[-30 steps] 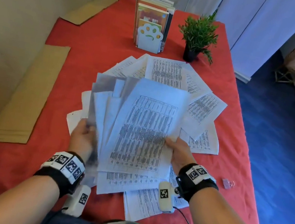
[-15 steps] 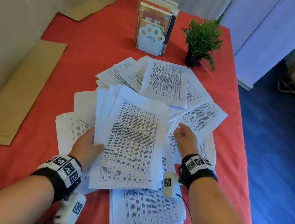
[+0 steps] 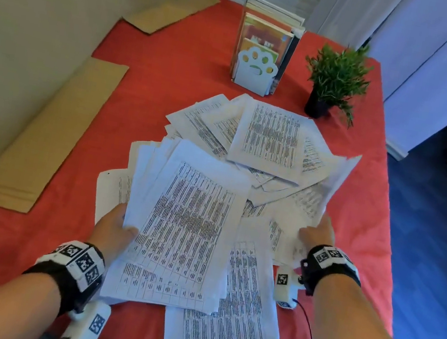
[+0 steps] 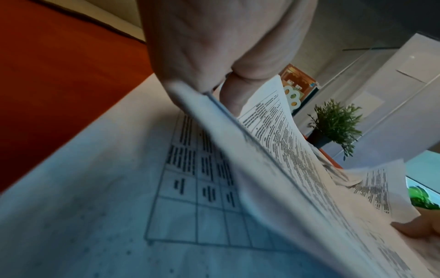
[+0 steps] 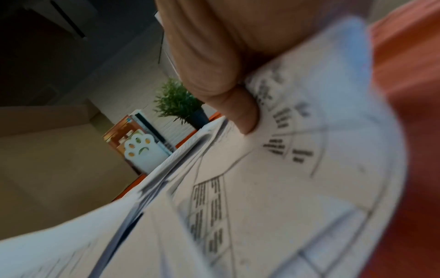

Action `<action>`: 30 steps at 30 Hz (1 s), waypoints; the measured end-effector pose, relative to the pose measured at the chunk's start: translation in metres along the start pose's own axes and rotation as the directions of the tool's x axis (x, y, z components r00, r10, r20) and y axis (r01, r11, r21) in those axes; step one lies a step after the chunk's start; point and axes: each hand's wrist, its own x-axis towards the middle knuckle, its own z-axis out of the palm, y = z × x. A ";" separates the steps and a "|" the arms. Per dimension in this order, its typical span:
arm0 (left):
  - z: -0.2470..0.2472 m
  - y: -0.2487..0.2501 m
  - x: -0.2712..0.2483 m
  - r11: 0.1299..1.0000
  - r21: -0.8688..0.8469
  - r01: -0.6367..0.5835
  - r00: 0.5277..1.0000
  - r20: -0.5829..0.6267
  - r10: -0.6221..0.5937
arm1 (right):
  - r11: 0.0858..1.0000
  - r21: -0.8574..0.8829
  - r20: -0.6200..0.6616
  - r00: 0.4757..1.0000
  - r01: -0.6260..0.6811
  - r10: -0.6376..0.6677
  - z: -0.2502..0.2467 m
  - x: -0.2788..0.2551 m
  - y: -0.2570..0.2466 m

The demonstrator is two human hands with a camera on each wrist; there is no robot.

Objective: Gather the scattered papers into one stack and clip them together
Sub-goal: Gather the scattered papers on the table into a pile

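Left hand [image 3: 115,226] grips fanned stack [image 3: 184,222], right hand [image 3: 316,232] pinches loose sheet [image 3: 331,187] near plant [image 3: 337,76]; uneven stack could likely slip apart.

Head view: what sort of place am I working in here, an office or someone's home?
Probably a room in a home, set up as a desk. A table under a red cloth carries printed papers, a bookend with books and a small potted plant; blue carpet and white cupboard doors lie beyond.

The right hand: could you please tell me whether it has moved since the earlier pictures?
Yes. The right hand has swung out to the right, away from the stack in the left hand, and now pinches a loose sheet toward the table's right edge.
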 end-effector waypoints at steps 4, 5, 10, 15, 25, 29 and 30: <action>-0.015 -0.005 -0.001 0.998 -0.067 0.019 0.999 -0.028 -0.021 | 0.997 0.052 0.044 0.997 0.055 -0.057 0.027 -0.011 -0.007; -0.018 -0.006 -0.002 0.996 -0.089 0.025 0.999 -0.036 -0.028 | 0.996 0.066 0.057 0.996 0.064 -0.068 0.033 -0.015 -0.009; -0.034 -0.014 -0.006 0.989 -0.149 0.011 0.992 -0.125 -0.030 | 0.990 0.112 0.127 0.987 0.088 -0.102 0.063 -0.036 -0.024; -0.047 -0.028 -0.003 0.988 -0.155 0.025 0.992 -0.122 -0.044 | 0.989 0.072 0.247 0.958 0.131 -0.144 0.076 -0.057 -0.035; -0.032 -0.028 -0.013 0.972 -0.224 0.074 0.997 0.019 -0.072 | 0.908 -0.349 0.338 0.935 0.233 -0.110 0.069 -0.110 -0.001; -0.025 -0.025 -0.018 1.000 0.010 0.011 0.998 -0.056 -0.010 | 0.894 -0.389 0.417 0.908 0.222 -0.044 0.076 -0.143 0.025; -0.028 -0.023 -0.017 0.998 0.062 0.004 0.994 -0.111 0.003 | 0.904 -0.362 0.409 0.910 0.229 -0.067 0.073 -0.146 0.027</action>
